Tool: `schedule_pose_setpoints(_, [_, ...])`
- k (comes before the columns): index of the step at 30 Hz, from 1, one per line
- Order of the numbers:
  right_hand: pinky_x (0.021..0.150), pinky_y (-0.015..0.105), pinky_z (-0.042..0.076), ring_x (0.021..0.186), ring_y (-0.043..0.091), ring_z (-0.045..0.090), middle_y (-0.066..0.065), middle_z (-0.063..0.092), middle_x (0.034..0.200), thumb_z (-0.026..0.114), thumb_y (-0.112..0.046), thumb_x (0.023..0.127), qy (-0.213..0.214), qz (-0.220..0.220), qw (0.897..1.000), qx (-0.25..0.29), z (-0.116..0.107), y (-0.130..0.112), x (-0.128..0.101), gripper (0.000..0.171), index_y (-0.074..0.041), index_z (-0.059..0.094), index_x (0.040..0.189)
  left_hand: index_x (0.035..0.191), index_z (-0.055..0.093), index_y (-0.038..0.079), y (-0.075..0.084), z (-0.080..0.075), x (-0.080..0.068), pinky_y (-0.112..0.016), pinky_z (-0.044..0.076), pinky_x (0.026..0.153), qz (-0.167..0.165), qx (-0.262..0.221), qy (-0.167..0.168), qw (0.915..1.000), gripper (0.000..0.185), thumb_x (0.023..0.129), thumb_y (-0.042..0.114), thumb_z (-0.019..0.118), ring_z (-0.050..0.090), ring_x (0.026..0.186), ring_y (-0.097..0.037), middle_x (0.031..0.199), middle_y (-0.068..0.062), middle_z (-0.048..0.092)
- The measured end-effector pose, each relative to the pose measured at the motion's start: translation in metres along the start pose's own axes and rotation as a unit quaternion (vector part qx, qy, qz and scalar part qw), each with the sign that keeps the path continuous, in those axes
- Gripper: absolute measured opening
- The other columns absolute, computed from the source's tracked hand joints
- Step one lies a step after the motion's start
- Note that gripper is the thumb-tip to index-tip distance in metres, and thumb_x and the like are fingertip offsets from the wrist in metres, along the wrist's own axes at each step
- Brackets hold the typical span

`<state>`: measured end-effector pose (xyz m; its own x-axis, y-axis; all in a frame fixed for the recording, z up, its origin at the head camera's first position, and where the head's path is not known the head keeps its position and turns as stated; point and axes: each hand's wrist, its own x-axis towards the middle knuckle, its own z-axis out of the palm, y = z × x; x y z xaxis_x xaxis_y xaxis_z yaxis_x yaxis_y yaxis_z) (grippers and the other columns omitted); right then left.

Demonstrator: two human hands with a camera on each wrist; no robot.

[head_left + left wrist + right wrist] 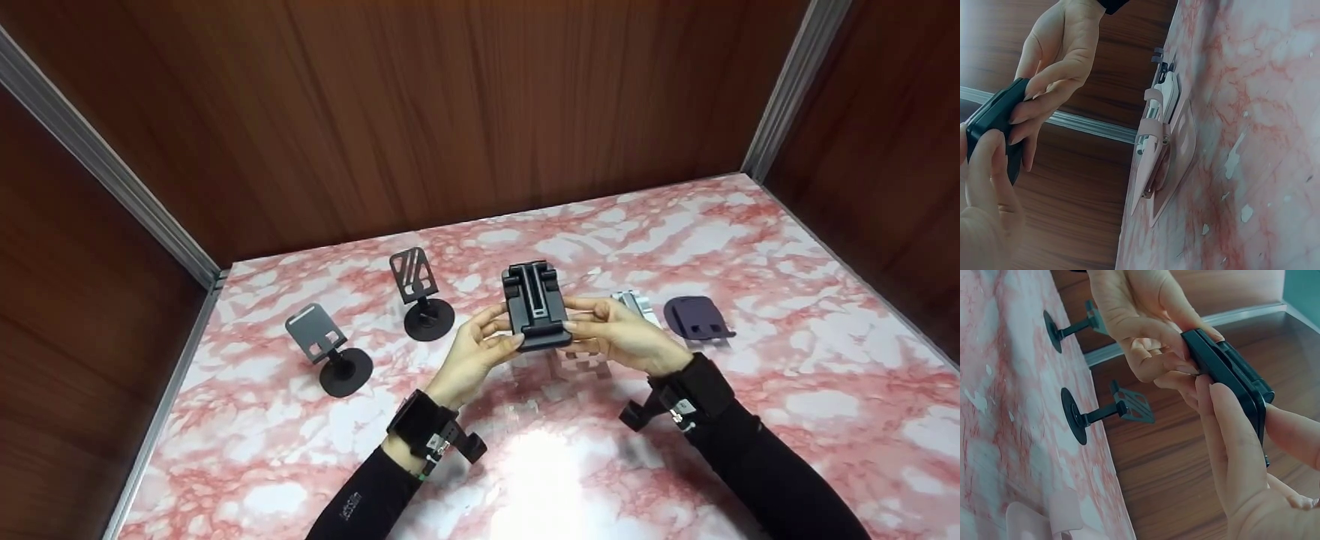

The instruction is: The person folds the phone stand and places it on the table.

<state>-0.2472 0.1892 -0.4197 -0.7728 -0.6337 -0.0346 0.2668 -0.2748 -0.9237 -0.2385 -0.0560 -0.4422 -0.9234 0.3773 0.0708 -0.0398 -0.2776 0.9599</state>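
A black folded phone stand (pixel 537 307) is held up above the table between both hands. My left hand (pixel 478 346) pinches its left edge, the thumb lying on the near lower corner. On the opposite side, my right hand (pixel 624 334) grips the stand with thumb and fingers. Seen from the right wrist, the stand (pixel 1230 377) is folded flat, a thick slab with a raised part on one face. In the left wrist view, fingers of both hands wrap the stand's (pixel 1002 112) edges.
Two unfolded stands, one grey (pixel 315 334) and one black with slanted slots (pixel 414 276), stand on round bases to the left. A purple folded stand (pixel 696 316) lies right, a whitish one (pixel 634 303) behind the right hand. A pink folded stand (pixel 1154 152) lies on the marbled table (pixel 285 450).
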Motion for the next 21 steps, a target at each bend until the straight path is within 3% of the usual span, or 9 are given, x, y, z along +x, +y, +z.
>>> schedule_pose_setpoints(3, [0.087,0.031,0.059,0.095,0.016,0.072,0.003,0.072,0.116,0.052,-0.001,0.100,0.025,0.001,0.999,-0.039,0.001,0.000,0.000,0.065,0.008,0.016,0.153,0.147,0.029,-0.012,0.000,0.000,0.000,-0.025,0.058,0.086,0.002,-0.008,0.005,1.0000,0.065,0.091,-0.005,0.062,0.067,0.088,-0.010,0.107,-0.004,0.062])
schedule_pose_setpoints(6, [0.093,0.030,0.057,0.103,0.014,0.070,0.009,0.067,0.125,0.056,-0.008,0.100,0.058,-0.006,0.991,-0.121,0.004,-0.001,-0.002,0.066,0.007,0.019,0.153,0.147,0.029,-0.012,0.000,0.000,0.000,-0.025,0.058,0.087,0.004,-0.013,0.007,0.9999,0.065,0.091,-0.005,0.062,0.067,0.088,-0.010,0.107,-0.004,0.062])
schedule_pose_setpoints(8, [0.098,0.030,0.054,0.113,0.017,0.066,0.015,0.061,0.135,0.057,-0.012,0.100,0.077,-0.015,0.979,-0.187,0.006,-0.002,-0.003,0.066,0.005,0.023,0.153,0.147,0.028,-0.012,0.001,-0.001,0.000,-0.026,0.058,0.088,0.003,-0.017,0.008,0.9998,0.066,0.091,-0.006,0.061,0.067,0.088,-0.010,0.107,-0.004,0.062])
schedule_pose_setpoints(11, [0.105,0.036,0.050,0.129,0.028,0.057,0.023,0.045,0.149,0.056,-0.016,0.101,0.080,-0.047,0.952,-0.292,0.009,-0.004,-0.005,0.063,0.004,0.027,0.153,0.148,0.027,-0.011,0.002,-0.002,-0.001,-0.027,0.059,0.087,0.002,-0.013,0.010,0.9999,0.066,0.091,-0.006,0.061,0.067,0.089,-0.009,0.108,-0.005,0.061])
schedule_pose_setpoints(13, [0.111,0.044,0.044,0.137,0.035,0.046,0.023,0.038,0.154,0.055,-0.015,0.101,0.086,-0.073,0.923,-0.367,0.011,-0.005,-0.005,0.061,0.003,0.028,0.152,0.149,0.027,-0.011,0.003,-0.003,-0.001,-0.026,0.059,0.085,-0.002,-0.008,0.015,0.9998,0.067,0.091,-0.006,0.061,0.066,0.089,-0.009,0.109,-0.005,0.060])
schedule_pose_setpoints(18, [0.119,0.061,0.024,0.146,0.045,0.026,0.025,0.026,0.159,0.059,-0.015,0.098,0.136,-0.103,0.813,-0.557,0.017,-0.004,-0.008,0.065,0.000,0.028,0.153,0.148,0.029,-0.011,0.004,-0.005,-0.002,-0.022,0.059,0.080,-0.015,0.020,0.024,0.9994,0.064,0.092,-0.006,0.060,0.065,0.088,-0.008,0.111,-0.009,0.059])
schedule_pose_setpoints(20, [0.120,0.063,0.017,0.147,0.047,0.020,0.026,0.021,0.160,0.060,-0.014,0.098,0.150,-0.101,0.783,-0.595,0.020,-0.003,-0.009,0.068,-0.003,0.025,0.155,0.147,0.030,-0.012,0.003,-0.007,-0.002,-0.021,0.059,0.080,-0.021,0.029,0.025,0.9991,0.063,0.092,-0.007,0.060,0.066,0.087,-0.008,0.111,-0.010,0.059])
schedule_pose_setpoints(21, [0.120,0.064,0.016,0.148,0.047,0.017,0.027,0.020,0.160,0.060,-0.014,0.097,0.154,-0.101,0.775,-0.605,0.020,-0.003,-0.009,0.070,-0.003,0.023,0.155,0.147,0.030,-0.012,0.002,-0.008,-0.002,-0.022,0.059,0.080,-0.023,0.034,0.025,0.9988,0.063,0.092,-0.007,0.060,0.066,0.086,-0.008,0.110,-0.010,0.059])
